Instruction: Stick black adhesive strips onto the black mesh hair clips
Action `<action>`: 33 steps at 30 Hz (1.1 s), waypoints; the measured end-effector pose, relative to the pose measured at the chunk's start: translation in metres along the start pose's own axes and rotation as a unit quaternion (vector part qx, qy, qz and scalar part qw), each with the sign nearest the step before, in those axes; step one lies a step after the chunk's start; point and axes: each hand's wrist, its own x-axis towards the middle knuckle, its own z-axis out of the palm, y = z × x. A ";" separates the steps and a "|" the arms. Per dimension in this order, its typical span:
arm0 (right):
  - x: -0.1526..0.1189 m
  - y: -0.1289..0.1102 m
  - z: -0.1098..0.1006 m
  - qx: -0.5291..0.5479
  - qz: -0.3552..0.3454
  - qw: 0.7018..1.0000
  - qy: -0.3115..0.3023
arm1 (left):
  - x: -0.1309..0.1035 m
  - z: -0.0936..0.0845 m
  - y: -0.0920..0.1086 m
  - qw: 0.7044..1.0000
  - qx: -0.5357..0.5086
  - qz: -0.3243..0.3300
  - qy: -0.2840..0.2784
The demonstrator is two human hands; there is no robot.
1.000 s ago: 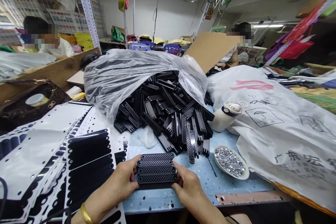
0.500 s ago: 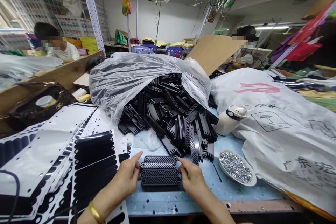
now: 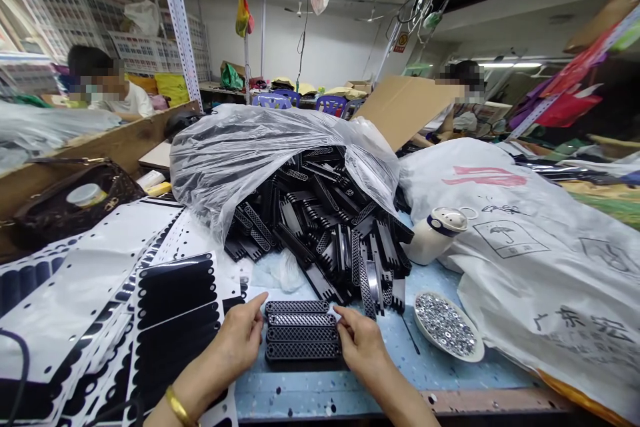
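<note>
Several black plastic strips with lattice-patterned faces [image 3: 302, 333] lie side by side in a neat block on the blue table, long sides together. At the block's left end is my left hand [image 3: 243, 333], its index finger stretched forward and the other fingers curled in. My right hand [image 3: 360, 340] closes in on the opposite end, thumb and fingers against the strips. Between them the hands hold the block by its two ends. Just beyond, a large heap of similar loose black parts [image 3: 320, 213] spills from a clear plastic bag [image 3: 235, 153].
A white dish [image 3: 480, 352] of small shiny metal pieces stands to the right, near a thin dark rod [image 3: 411, 335]. Behind it are a white bottle [image 3: 433, 240] and a big white sack [image 3: 510, 267]. Black-and-white sheets [image 3: 173, 320] cover the left. Two people sit farther back.
The view has shifted slightly, so hands and strips appear a little lower and left. Both hands stay at the ends of the block, and its strips keep their side-by-side arrangement.
</note>
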 end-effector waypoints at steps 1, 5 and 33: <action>0.002 -0.001 0.000 -0.001 -0.001 1.000 0.000 | 0.001 -0.001 0.002 1.000 0.002 0.000 -0.004; 0.007 -0.004 0.003 0.000 -0.010 1.000 0.001 | 0.003 -0.006 0.013 1.000 -0.004 0.008 -0.014; 0.068 0.016 -0.077 -0.161 0.191 0.965 0.075 | -0.034 0.009 0.015 0.973 -0.060 0.163 0.153</action>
